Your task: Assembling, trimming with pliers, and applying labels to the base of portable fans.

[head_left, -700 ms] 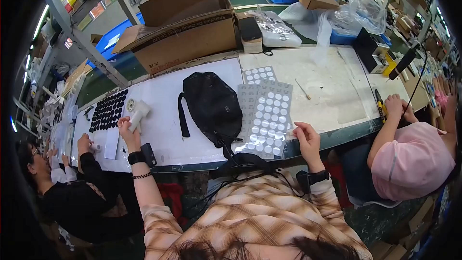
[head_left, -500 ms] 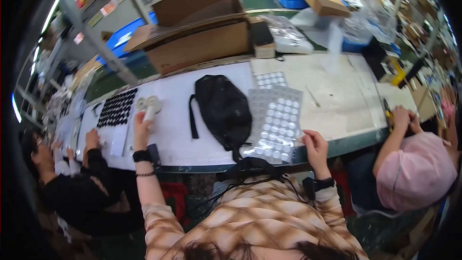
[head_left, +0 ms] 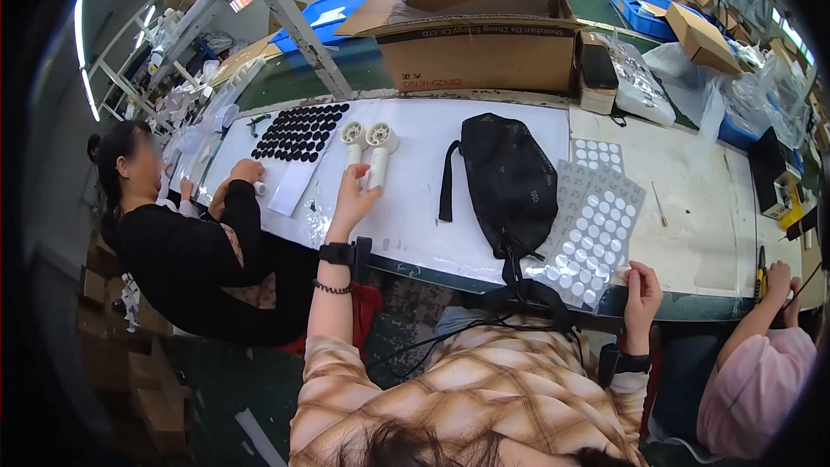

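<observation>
Fan of smooth white plastic (head_left: 381,140), or what is looking like one, is sitting left of the limp black cloth bag (head_left: 508,177); it is probably going to feel light and stiff, with a handle slick enough to be turning under loose fingers, and its spoked head is seeming the more fragile end, so the straight handle is offering the safer hold. In looks, it is showing a round, drum-like head with a pale face, narrowing into a plain tubular handle. The person's bare left hand (head_left: 353,199), also left of the bag, is clasping the lower part of that handle between thumb and fingers. A matching white plastic fan (head_left: 353,138) is lying just beside it, on the side away from the bag. The person's bare right hand (head_left: 642,294), right of the bag, is holding its thumb and forefinger close together by a grey sheet of round white stickers (head_left: 596,238); whether they are pinching something small, I cannot tell. Rows of small round black discs (head_left: 303,131) are lying well left of the bag, and a large brown cardboard box (head_left: 480,60) is standing behind it.
</observation>
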Action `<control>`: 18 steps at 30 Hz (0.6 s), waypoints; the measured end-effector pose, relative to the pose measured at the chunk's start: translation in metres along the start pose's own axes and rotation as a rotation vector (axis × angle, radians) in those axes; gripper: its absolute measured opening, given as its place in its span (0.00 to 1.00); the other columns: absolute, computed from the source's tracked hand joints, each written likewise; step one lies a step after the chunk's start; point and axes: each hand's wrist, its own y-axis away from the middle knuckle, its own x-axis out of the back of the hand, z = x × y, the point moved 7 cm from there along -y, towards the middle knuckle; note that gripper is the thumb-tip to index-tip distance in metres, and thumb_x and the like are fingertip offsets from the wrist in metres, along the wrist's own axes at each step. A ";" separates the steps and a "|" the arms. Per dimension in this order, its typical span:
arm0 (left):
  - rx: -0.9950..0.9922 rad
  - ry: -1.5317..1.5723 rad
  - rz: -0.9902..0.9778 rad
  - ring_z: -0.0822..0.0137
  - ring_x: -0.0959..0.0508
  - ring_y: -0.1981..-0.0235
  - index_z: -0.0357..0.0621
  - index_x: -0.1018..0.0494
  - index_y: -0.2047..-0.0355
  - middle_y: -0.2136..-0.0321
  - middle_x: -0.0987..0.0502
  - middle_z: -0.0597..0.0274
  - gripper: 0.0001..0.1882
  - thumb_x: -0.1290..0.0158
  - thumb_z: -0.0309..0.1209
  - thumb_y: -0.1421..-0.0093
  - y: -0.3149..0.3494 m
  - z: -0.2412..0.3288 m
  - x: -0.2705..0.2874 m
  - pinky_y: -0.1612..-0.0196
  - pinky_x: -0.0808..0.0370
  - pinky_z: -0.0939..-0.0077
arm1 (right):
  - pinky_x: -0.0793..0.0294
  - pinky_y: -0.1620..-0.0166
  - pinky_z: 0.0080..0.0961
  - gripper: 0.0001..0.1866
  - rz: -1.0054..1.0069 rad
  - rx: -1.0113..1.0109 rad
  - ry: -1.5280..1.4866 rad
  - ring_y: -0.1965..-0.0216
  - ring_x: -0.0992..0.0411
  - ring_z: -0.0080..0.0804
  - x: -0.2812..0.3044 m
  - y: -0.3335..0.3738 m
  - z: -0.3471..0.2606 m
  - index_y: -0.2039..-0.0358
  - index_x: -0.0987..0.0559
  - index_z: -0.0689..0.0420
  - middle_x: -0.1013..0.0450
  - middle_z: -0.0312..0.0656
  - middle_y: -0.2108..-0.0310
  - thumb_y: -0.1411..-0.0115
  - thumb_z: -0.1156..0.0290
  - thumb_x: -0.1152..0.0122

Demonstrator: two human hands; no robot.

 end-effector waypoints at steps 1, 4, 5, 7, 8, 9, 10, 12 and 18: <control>-0.038 -0.045 -0.010 0.63 0.29 0.55 0.40 0.36 0.55 0.59 0.30 0.57 0.23 0.45 0.26 0.52 0.007 0.021 0.001 0.53 0.33 0.67 | 0.32 0.65 0.14 0.08 0.003 -0.004 0.004 0.70 0.33 0.18 0.001 0.001 0.001 0.62 0.25 0.65 0.30 0.35 0.73 0.39 0.76 0.50; -0.119 -0.059 -0.064 0.63 0.29 0.55 0.40 0.35 0.56 0.59 0.29 0.58 0.20 0.45 0.26 0.51 0.021 0.067 -0.004 0.52 0.32 0.68 | 0.32 0.65 0.14 0.08 0.015 0.002 0.026 0.71 0.33 0.18 0.001 0.002 -0.001 0.62 0.25 0.65 0.30 0.35 0.73 0.39 0.76 0.50; -0.165 -0.031 -0.109 0.64 0.29 0.55 0.41 0.34 0.57 0.59 0.28 0.59 0.18 0.45 0.25 0.50 0.024 0.082 -0.010 0.52 0.32 0.69 | 0.32 0.65 0.14 0.08 0.019 -0.001 0.036 0.71 0.33 0.18 0.001 0.001 0.000 0.62 0.25 0.65 0.30 0.35 0.73 0.39 0.76 0.50; -0.219 0.019 -0.174 0.65 0.29 0.55 0.41 0.32 0.58 0.60 0.28 0.60 0.17 0.46 0.25 0.49 0.029 0.108 -0.019 0.52 0.32 0.70 | 0.32 0.66 0.15 0.07 0.040 0.003 0.033 0.72 0.32 0.19 0.000 0.000 -0.003 0.63 0.25 0.65 0.29 0.36 0.74 0.40 0.77 0.49; -0.262 0.016 -0.183 0.65 0.28 0.56 0.40 0.32 0.59 0.61 0.27 0.60 0.15 0.46 0.24 0.49 0.031 0.120 -0.022 0.52 0.32 0.70 | 0.32 0.67 0.15 0.07 0.058 0.003 0.036 0.72 0.31 0.19 0.002 -0.001 -0.004 0.64 0.25 0.65 0.28 0.36 0.75 0.41 0.77 0.49; -0.308 0.019 -0.194 0.64 0.28 0.57 0.40 0.31 0.61 0.62 0.27 0.59 0.13 0.47 0.24 0.48 0.033 0.131 -0.028 0.52 0.32 0.71 | 0.32 0.67 0.15 0.07 0.083 -0.001 0.060 0.72 0.31 0.19 0.003 -0.001 -0.006 0.64 0.25 0.65 0.28 0.36 0.75 0.41 0.77 0.49; -0.355 0.024 -0.203 0.64 0.27 0.57 0.39 0.30 0.62 0.63 0.26 0.58 0.11 0.47 0.23 0.48 0.035 0.142 -0.036 0.53 0.32 0.72 | 0.32 0.68 0.15 0.07 0.062 0.022 0.086 0.73 0.31 0.19 -0.001 -0.004 -0.009 0.64 0.24 0.65 0.28 0.36 0.75 0.41 0.77 0.48; -0.409 0.042 -0.246 0.62 0.27 0.58 0.39 0.30 0.63 0.63 0.27 0.57 0.11 0.47 0.24 0.48 0.040 0.160 -0.052 0.54 0.32 0.71 | 0.32 0.68 0.14 0.06 0.052 0.044 0.123 0.73 0.31 0.19 -0.003 -0.005 -0.012 0.65 0.24 0.64 0.28 0.35 0.75 0.42 0.78 0.48; -0.540 0.001 -0.230 0.54 0.28 0.61 0.38 0.30 0.63 0.65 0.28 0.52 0.12 0.47 0.25 0.49 0.046 0.163 -0.061 0.56 0.32 0.70 | 0.32 0.68 0.14 0.07 0.036 0.052 0.073 0.73 0.31 0.18 -0.006 -0.004 0.003 0.65 0.24 0.65 0.28 0.36 0.74 0.42 0.78 0.49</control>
